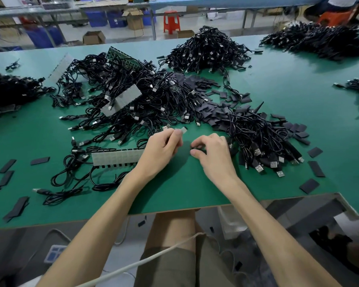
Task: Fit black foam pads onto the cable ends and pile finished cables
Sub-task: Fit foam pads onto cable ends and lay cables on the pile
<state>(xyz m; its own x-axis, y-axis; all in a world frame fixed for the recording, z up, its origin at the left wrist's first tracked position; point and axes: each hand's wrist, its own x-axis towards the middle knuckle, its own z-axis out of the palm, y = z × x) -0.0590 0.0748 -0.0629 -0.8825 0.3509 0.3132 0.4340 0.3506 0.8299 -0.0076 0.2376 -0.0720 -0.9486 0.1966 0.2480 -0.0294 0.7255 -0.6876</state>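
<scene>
Two hands meet over the table (174, 183): left hand (162, 150) pinches a cable end (182, 130); right hand (212, 154) is curled, its hold unclear. Pads (199, 82) and cables (255, 133) lie heaped just beyond.

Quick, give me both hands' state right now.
Left hand: grips a small pale piece at its fingertips.
Right hand: fingers curled; whether they pinch anything cannot be told.
</scene>
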